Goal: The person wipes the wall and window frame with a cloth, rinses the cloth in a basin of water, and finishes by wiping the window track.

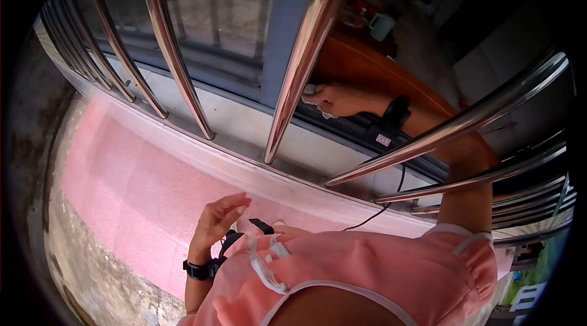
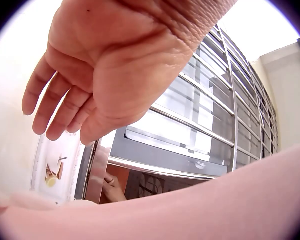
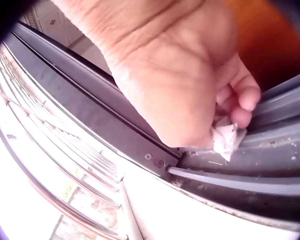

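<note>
My right hand (image 1: 345, 101) reaches between the metal bars and grips a crumpled white tissue (image 3: 226, 140). In the right wrist view the fingers curl round the tissue, and its loose end hangs over the grey sliding-window track (image 3: 270, 157). Bits of dirt speckle the grooves of this track. The head view shows the tissue beside the end of the window frame (image 1: 272, 39). My left hand (image 1: 215, 219) hangs in front of my body, fingers loosely bent and holding nothing. Its bare palm faces the camera in the left wrist view.
Shiny curved bars (image 1: 293, 75) stand close along the sill (image 1: 244, 112), on both sides of the right arm. Behind the track runs a brown wooden surface (image 1: 379, 72) with a pale green mug (image 1: 381, 26). A black cable (image 1: 391, 197) hangs over the ledge.
</note>
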Demonstrator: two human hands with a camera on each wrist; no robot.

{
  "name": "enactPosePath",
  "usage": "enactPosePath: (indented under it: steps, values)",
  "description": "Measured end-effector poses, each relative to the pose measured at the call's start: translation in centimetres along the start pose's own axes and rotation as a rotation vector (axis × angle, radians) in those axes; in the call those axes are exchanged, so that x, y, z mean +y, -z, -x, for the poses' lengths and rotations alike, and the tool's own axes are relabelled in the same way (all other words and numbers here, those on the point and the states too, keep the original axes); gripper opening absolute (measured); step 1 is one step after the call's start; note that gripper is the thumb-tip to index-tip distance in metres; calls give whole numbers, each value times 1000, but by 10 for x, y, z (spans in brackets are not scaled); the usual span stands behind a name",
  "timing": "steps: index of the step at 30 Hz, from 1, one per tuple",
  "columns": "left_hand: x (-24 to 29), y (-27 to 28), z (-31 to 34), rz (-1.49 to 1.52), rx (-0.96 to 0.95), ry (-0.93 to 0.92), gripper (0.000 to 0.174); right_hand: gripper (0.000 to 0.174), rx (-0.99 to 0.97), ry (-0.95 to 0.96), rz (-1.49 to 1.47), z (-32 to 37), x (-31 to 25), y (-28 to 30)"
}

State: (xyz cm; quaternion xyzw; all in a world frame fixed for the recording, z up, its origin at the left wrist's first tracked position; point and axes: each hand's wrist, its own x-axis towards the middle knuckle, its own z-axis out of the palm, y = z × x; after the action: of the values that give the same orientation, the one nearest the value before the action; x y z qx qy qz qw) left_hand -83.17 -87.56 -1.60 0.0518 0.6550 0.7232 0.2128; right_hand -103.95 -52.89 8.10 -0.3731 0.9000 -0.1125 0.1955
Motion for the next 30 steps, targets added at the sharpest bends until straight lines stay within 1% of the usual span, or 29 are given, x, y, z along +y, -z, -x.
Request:
enactPosePath:
  steps: [2,5,8,9,10,11,12,13,14,15,16,17,19,21,22,23,25,26,29,30]
  values:
    - [-4,0,1,5,-9,4,30,43,-147,-25,42,12,14,6]
    - [-6,0,-2,28,-25,-3,31,43,-514,-538,-120,42,-26,47]
    - [-8,0,-4,47,-29,1,30,35,-629,-728,-196,62,-25,58]
    - [-10,0,-4,51,-30,0,29,33,-665,-319,-282,72,-1,56]
    - [-11,0,-5,56,-29,-3,29,31,-682,92,-358,84,49,46]
    - [-9,1,-3,35,-32,0,29,29,-721,37,-391,89,62,46]
    - [-6,2,-2,13,-33,1,29,27,-750,-274,-355,88,51,48]
    - [-5,2,-4,-4,-34,-4,29,25,-711,-621,-325,84,35,49]
    - [-7,1,-5,11,-26,-3,30,23,-646,-705,-304,80,22,54]
    - [-9,2,-5,20,-21,7,31,22,-590,-735,-273,70,7,58]
    - [-10,3,-4,25,-17,21,32,23,-591,-723,-134,56,-6,64]
    - [-10,4,-4,21,-23,22,32,24,-524,-772,-189,48,-23,71]
    - [-9,5,-5,19,-36,20,32,30,-435,-672,-131,30,-25,73]
    - [-8,4,-6,32,-40,20,32,30,-129,-484,-212,23,-24,62]
    - [-8,4,-8,38,-43,18,32,29,78,-201,-30,21,-12,49]
    - [-9,4,-9,38,-52,22,32,30,121,-176,56,20,-2,36]
    - [-11,4,-12,36,-67,28,32,32,206,-123,232,16,-5,16]
    - [-12,5,-13,26,-72,26,31,27,188,-154,137,17,-8,11]
    - [-13,5,-13,12,-76,28,30,23,233,-189,173,21,-9,9]
    - [-14,6,-13,17,-75,34,29,17,315,-174,147,20,-8,11]
